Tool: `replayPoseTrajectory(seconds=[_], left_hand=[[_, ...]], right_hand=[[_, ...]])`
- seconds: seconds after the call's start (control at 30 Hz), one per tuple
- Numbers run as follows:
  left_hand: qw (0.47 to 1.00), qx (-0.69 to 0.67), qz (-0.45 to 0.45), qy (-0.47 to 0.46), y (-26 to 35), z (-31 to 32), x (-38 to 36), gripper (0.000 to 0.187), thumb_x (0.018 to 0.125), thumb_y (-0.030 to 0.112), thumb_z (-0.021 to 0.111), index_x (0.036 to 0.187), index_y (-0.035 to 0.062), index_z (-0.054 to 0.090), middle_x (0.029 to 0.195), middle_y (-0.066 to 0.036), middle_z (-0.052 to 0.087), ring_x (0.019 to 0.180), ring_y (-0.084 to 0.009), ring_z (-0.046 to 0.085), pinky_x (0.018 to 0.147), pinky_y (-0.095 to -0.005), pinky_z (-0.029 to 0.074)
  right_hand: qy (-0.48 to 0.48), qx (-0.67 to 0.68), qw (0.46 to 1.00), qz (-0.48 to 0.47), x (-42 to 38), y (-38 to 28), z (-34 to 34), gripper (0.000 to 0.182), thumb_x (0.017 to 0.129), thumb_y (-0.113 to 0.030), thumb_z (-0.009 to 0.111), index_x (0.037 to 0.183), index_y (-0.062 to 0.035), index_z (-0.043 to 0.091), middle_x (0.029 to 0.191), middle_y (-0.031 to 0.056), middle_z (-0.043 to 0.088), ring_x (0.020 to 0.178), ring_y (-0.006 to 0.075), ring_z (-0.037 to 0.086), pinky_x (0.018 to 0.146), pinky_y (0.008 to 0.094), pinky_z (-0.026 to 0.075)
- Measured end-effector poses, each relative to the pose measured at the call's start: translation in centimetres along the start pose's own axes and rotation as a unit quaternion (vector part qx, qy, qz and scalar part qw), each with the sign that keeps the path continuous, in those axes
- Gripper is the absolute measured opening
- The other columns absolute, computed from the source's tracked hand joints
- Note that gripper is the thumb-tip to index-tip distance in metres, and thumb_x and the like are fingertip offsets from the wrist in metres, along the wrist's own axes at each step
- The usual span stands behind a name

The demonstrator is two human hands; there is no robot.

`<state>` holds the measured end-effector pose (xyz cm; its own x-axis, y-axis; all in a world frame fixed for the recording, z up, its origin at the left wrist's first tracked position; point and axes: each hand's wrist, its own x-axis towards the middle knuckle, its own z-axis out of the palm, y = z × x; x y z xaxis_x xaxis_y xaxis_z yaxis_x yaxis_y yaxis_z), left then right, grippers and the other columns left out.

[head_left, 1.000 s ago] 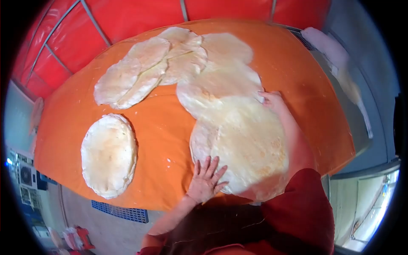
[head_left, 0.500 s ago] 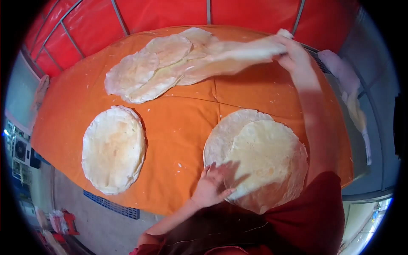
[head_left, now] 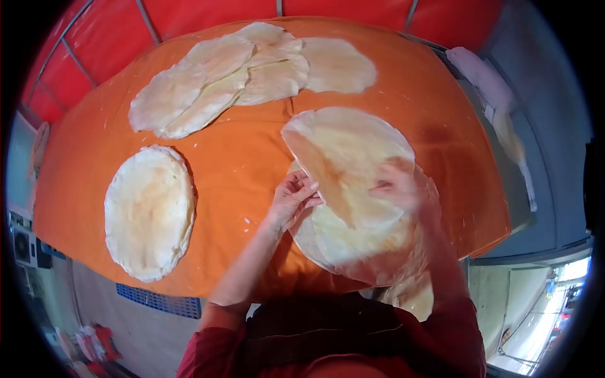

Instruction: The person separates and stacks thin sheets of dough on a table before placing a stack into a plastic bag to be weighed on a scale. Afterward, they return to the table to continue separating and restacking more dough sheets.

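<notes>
My left hand (head_left: 295,196) pinches the left edge of a thin, round flatbread (head_left: 356,135), which is partly lifted with a flap folded over. My right hand (head_left: 403,186), smeared by motion, is over the right part of that same sheet; its fingers are blurred. Beneath lie more thin flatbreads (head_left: 328,246), spread on the orange cloth. One flatbread (head_left: 417,302) hangs by the near table edge under my right forearm. Farther back, several overlapping flatbreads (head_left: 167,97) form a row, with a single flatbread (head_left: 340,66) at its right end.
A thick stack of pale flatbreads (head_left: 150,214) stands on the left of the orange cloth (head_left: 233,170). Behind the table runs a red sheet (head_left: 214,12) with metal bars. A blue plastic grate (head_left: 157,300) lies on the floor at front left.
My right hand has come back from the far right, and the flatbread it was swinging now lies flat at the row's end. My left hand has closed on the near flatbread's edge.
</notes>
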<state>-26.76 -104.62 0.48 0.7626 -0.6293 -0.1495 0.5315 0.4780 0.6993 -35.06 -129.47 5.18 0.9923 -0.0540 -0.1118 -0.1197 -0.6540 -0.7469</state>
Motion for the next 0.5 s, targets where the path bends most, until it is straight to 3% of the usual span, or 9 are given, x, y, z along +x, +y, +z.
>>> replayPoseTrajectory(seconds=[0.03,0.07,0.13,0.2,0.3,0.33,0.4,0.43,0.5], left_hand=[[1.0,0.022,-0.004,0.014,-0.5,0.0,0.4,0.031,0.077,0.007,0.062,0.1,0.0029,0.043,0.087,-0.007,0.057,0.071,-0.0158,0.059,0.061,-0.0282,0.055],[0.999,0.044,-0.006,0.028,-0.9,0.0,0.8,0.033,0.075,0.009,0.065,0.1,0.0033,0.043,0.086,-0.007,0.057,0.071,-0.0157,0.059,0.059,-0.0275,0.054],[0.997,0.052,-0.003,0.065,-1.7,0.7,1.2,0.038,0.073,0.01,0.068,0.1,0.0041,0.043,0.085,-0.006,0.058,0.07,-0.0147,0.059,0.056,-0.0262,0.053],[0.986,0.117,-0.028,0.115,-2.0,0.0,1.2,0.035,0.072,0.013,0.069,0.097,0.0048,0.046,0.082,-0.005,0.059,0.067,-0.0127,0.058,0.051,-0.0234,0.049],[0.989,0.098,-0.031,0.101,-2.5,-0.4,0.6,0.025,0.074,0.014,0.067,0.09,0.0047,0.051,0.077,-0.003,0.058,0.065,-0.0114,0.057,0.049,-0.0225,0.048],[0.98,0.126,-0.03,0.155,-3.1,-1.0,0.6,0.014,0.077,0.013,0.063,0.083,0.005,0.053,0.074,-0.002,0.058,0.063,-0.0124,0.056,0.05,-0.0236,0.048],[0.971,0.071,-0.056,0.221,-3.5,-1.7,0.5,0.011,0.079,0.009,0.059,0.086,0.002,0.055,0.079,-0.006,0.059,0.067,-0.0151,0.058,0.057,-0.0291,0.05],[0.965,0.045,-0.068,0.251,-3.6,-2.1,0.6,0.01,0.08,0.006,0.057,0.088,0.0005,0.056,0.082,-0.008,0.06,0.068,-0.0165,0.059,0.06,-0.0319,0.052],[0.967,0.006,-0.007,0.256,-4.4,-3.2,0.5,0.01,0.08,0.005,0.056,0.087,-0.0012,0.055,0.082,-0.009,0.06,0.07,-0.0171,0.059,0.064,-0.0317,0.051]], right_hand=[[0.016,0.071,0.997,-0.036,0.7,-3.0,2.7,0.058,0.068,-0.022,0.071,0.116,-0.0033,0.044,0.106,0.0125,0.052,0.09,0.0138,0.052,0.071,0.0252,0.046],[0.081,0.004,0.99,-0.118,2.2,-3.3,5.9,0.043,0.069,-0.024,0.07,0.101,-0.0026,0.051,0.094,0.012,0.057,0.088,0.0159,0.056,0.068,0.0269,0.046],[0.077,0.004,0.986,-0.148,3.4,-3.7,8.2,0.027,0.07,-0.024,0.067,0.083,-0.0012,0.058,0.076,0.0105,0.061,0.08,0.0177,0.06,0.062,0.0287,0.046],[-0.069,0.135,0.987,-0.049,3.2,-5.6,8.1,0.021,0.071,-0.02,0.063,0.076,0.0,0.058,0.065,0.0086,0.06,0.068,0.017,0.061,0.056,0.0291,0.045],[-0.013,0.054,0.995,-0.086,4.4,-0.4,9.6,0.016,0.072,-0.015,0.063,0.068,-0.0005,0.058,0.056,0.0041,0.054,0.051,0.0108,0.049,0.049,0.0269,0.039],[0.013,0.06,0.996,-0.071,4.6,0.6,9.4,0.013,0.072,-0.013,0.062,0.066,-0.0011,0.059,0.057,0.0052,0.054,0.054,0.0091,0.049,0.05,0.0267,0.04],[0.073,0.097,0.989,-0.083,5.9,2.0,5.8,0.009,0.072,-0.011,0.061,0.07,-0.0023,0.061,0.059,0.0023,0.055,0.057,0.0096,0.049,0.054,0.026,0.041],[0.118,-0.017,0.992,-0.043,4.3,-2.9,0.8,0.008,0.072,-0.01,0.059,0.073,-0.0027,0.061,0.062,0.0025,0.056,0.058,0.0122,0.049,0.055,0.0265,0.042],[0.24,-0.261,0.929,-0.106,10.7,4.9,-7.6,0.009,0.076,-0.011,0.05,0.069,-0.0047,0.052,0.07,0.0091,0.053,0.064,0.0214,0.05,0.054,0.0336,0.038]])
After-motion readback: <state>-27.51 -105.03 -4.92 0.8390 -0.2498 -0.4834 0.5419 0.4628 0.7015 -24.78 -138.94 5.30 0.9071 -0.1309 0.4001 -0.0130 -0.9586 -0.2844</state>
